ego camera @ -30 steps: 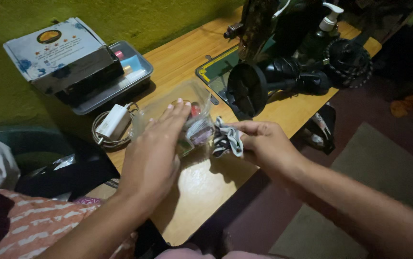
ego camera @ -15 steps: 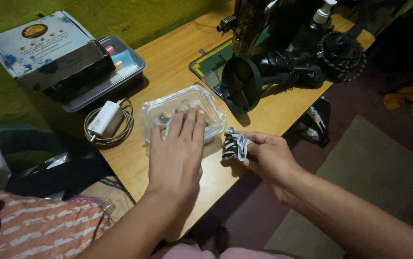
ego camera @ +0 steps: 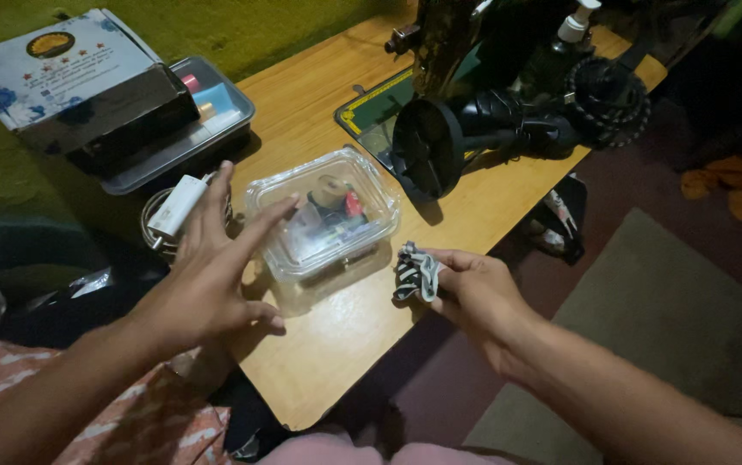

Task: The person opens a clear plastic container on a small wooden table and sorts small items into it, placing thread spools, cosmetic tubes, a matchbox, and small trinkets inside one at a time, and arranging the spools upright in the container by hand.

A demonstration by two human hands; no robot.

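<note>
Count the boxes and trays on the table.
3: a clear plastic box by the left hand, a metal tray at the back left, a printed box on it.

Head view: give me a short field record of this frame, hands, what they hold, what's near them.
left hand: open, fingers spread, empty, above the table edge beside the clear box
right hand: grips a bundle of black-and-white material
clear box: on the wooden table, small items inside
charger: white, on coiled cable, left of box
sewing machine: black, behind box
tray: grey, far left, a box resting over it
</note>
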